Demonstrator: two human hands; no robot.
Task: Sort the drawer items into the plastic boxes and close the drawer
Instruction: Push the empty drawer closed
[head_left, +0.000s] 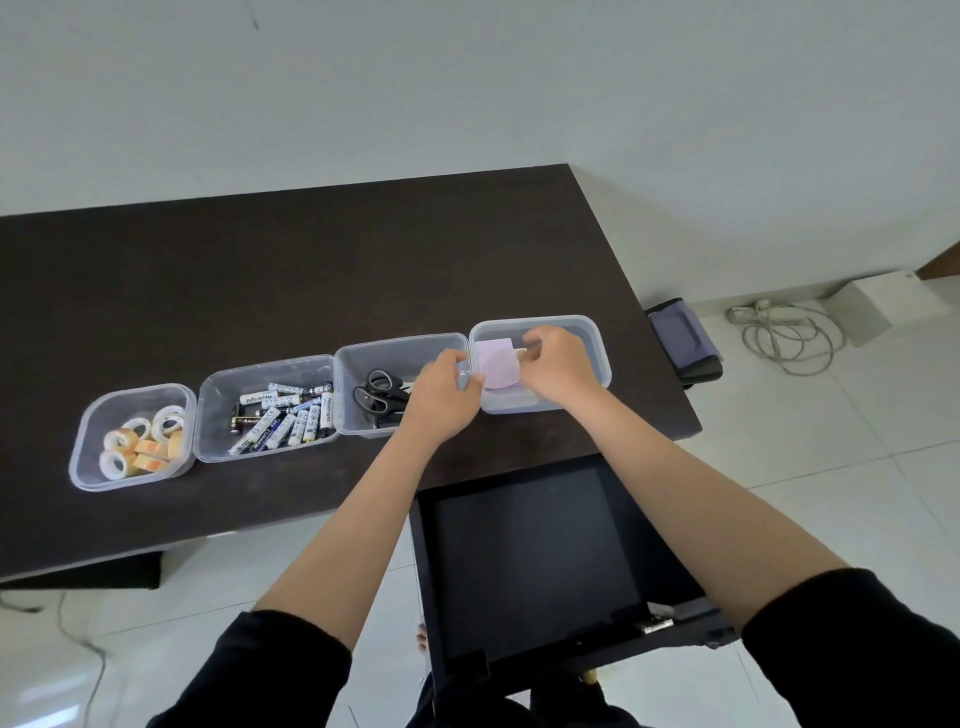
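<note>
Four clear plastic boxes stand in a row on the dark table (311, 270). From the left they hold tape rolls (140, 441), batteries (283, 415), black scissors (376, 397), and in the rightmost box (592, 338) a pale pink pad of sticky notes (498, 366). My left hand (447, 392) and my right hand (556, 364) are both over the rightmost box, fingers pinching the pink pad from either side. The black drawer (530, 561) under the table's front edge is pulled out, and its visible floor is bare.
A grey-purple chair seat (683, 338) stands beyond the table's right end. A coiled white cable (789, 332) and a white box (872, 304) lie on the tiled floor at the right. Another cable runs across the floor at the lower left.
</note>
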